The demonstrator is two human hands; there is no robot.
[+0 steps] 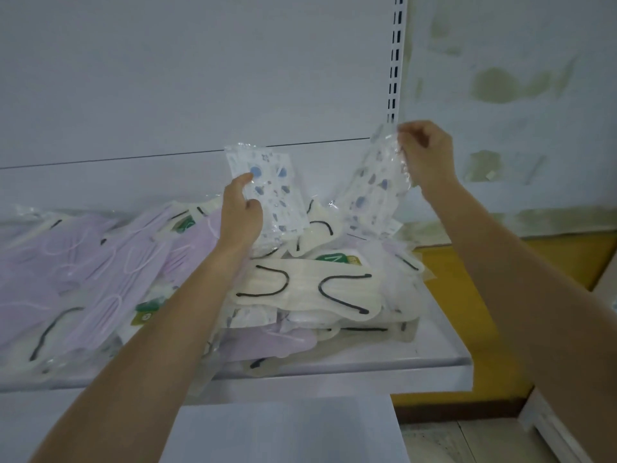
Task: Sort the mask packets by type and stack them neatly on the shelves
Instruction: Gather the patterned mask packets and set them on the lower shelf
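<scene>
White shelf (434, 357): front-right corner bare, open room above against the back panel (200, 78); stained wall (517, 95) at right. The heap of lilac and cream mask packets (300, 289) covers it, left part blurred, cut off. Left hand (241, 213) grips one blue-spotted packet (280, 198) above the heap; right hand (430, 155) pinches a second blue-spotted packet (370, 192) by its top edge.

There are two clear plastic packets of white masks with blue spots (267, 195). Packets of cream masks with black ear loops (300, 289) and packets of lilac masks (100, 262) overlap in a heap and cannot be counted exactly. One grey metal shelf (440, 349) bears them.
</scene>
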